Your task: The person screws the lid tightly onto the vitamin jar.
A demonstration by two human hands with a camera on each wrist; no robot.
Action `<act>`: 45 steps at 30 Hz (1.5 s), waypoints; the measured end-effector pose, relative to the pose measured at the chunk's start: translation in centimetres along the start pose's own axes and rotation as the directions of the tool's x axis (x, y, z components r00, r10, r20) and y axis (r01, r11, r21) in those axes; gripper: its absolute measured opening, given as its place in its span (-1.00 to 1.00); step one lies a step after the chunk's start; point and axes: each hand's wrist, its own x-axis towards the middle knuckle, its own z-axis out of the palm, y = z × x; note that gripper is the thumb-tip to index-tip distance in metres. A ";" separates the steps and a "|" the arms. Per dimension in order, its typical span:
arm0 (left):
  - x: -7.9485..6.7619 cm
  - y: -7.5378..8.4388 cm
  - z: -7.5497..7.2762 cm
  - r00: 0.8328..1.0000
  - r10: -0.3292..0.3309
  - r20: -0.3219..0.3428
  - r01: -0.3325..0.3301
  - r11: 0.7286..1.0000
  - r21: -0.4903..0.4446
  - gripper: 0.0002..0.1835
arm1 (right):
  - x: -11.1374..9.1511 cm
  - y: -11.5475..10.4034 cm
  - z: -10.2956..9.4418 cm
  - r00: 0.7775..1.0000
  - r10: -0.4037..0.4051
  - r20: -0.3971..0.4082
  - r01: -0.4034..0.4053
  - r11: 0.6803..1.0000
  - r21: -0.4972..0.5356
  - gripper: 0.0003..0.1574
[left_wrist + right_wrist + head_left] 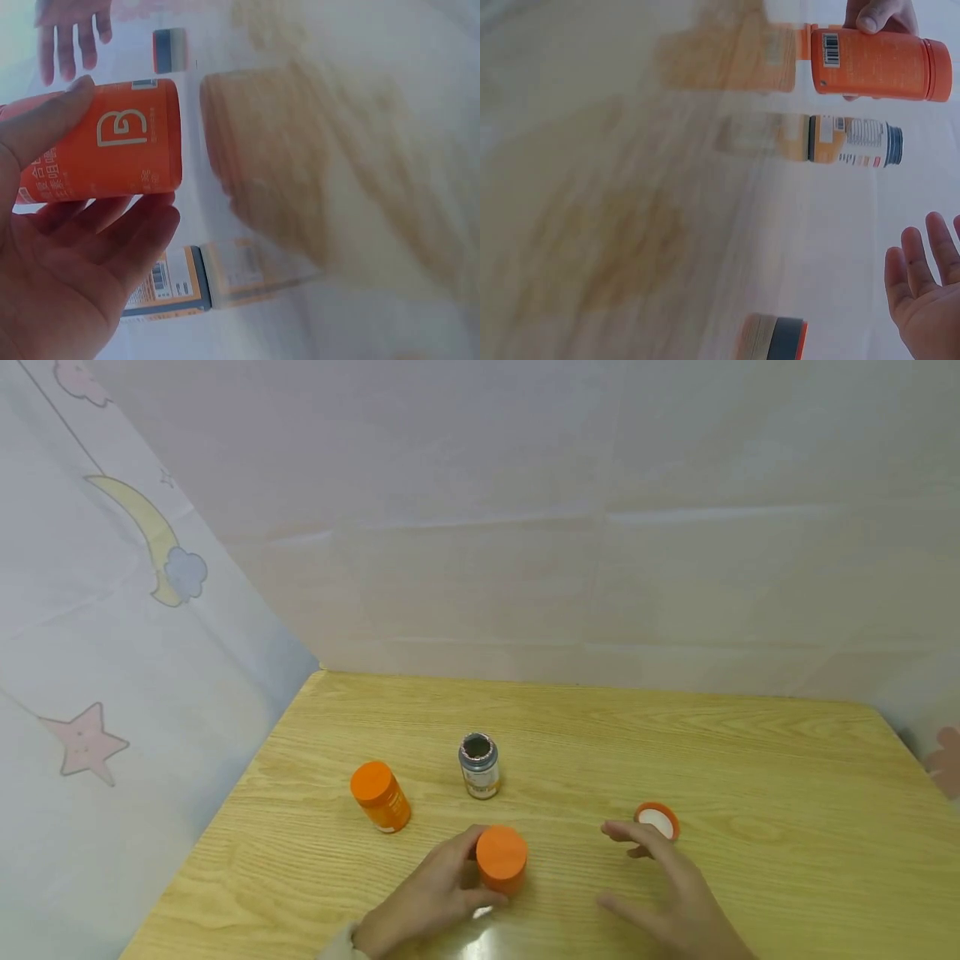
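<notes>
My left hand [435, 893] grips an orange-red bottle [502, 856] with its cap on, thumb on one side and fingers on the other. White print marks its side in the left wrist view, and a small gap shows between the bottle's base and its reflection. To the right, my right hand [682, 897] hovers over the table with fingers apart, holding nothing. Close beyond its fingertips lies a loose orange lid [657, 822], white inside, with a dark grey band on the lid's side [786, 339]. An uncapped grey bottle [480, 766] stands behind the held one.
Another orange bottle [381, 797], capped, stands on the left of the wooden table [750, 760]. Pale cloth [480, 585] hangs behind the table's far edge, and a printed cloth [97, 677] hangs along the left.
</notes>
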 end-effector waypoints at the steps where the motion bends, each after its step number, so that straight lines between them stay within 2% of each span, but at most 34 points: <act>1: 0.0 -0.1 -0.1 1.000 -0.004 -0.013 0.004 1.000 -0.003 -0.37 | 0.0 0.1 -0.2 1.000 0.013 -0.003 -0.013 1.000 -0.010 0.02; 6: 0.0 -0.6 -0.4 0.997 -0.024 -0.070 0.022 0.999 -0.023 -0.36 | 0.1 0.3 -0.9 0.998 0.056 -0.014 -0.057 0.997 -0.050 0.00; 14: 0.1 -1.2 -0.9 0.988 -0.036 -0.147 0.036 0.999 0.000 -0.31 | 0.1 0.3 -1.9 0.971 0.237 -0.013 -0.237 0.965 -0.113 -0.06; 21: 0.1 -1.5 -1.5 0.975 -0.100 -0.197 0.102 0.995 -0.004 -0.33 | 0.2 1.9 -2.6 0.989 0.143 -0.024 -0.145 0.976 -0.161 0.01; 31: 0.3 -1.9 -2.5 0.951 -0.105 -0.289 0.104 0.994 -0.019 -0.34 | 0.4 2.9 -3.7 0.989 0.140 -0.053 -0.147 0.976 -0.159 0.02; 36: 0.4 -2.1 -2.8 0.935 -0.135 -0.329 0.137 0.990 -0.018 -0.36 | 0.4 3.1 -4.2 0.983 0.175 -0.055 -0.181 0.975 -0.133 -0.01; 43: 0.5 -2.6 -3.2 0.924 -0.152 -0.351 0.146 0.988 -0.042 -0.37 | 0.3 3.4 -4.9 0.954 0.298 -0.040 -0.300 0.936 -0.186 -0.05; 45: 0.5 -2.7 -3.3 0.920 -0.161 -0.357 0.157 0.987 -0.040 -0.37 | 0.4 3.5 -5.0 0.952 0.303 -0.030 -0.304 0.934 -0.190 -0.06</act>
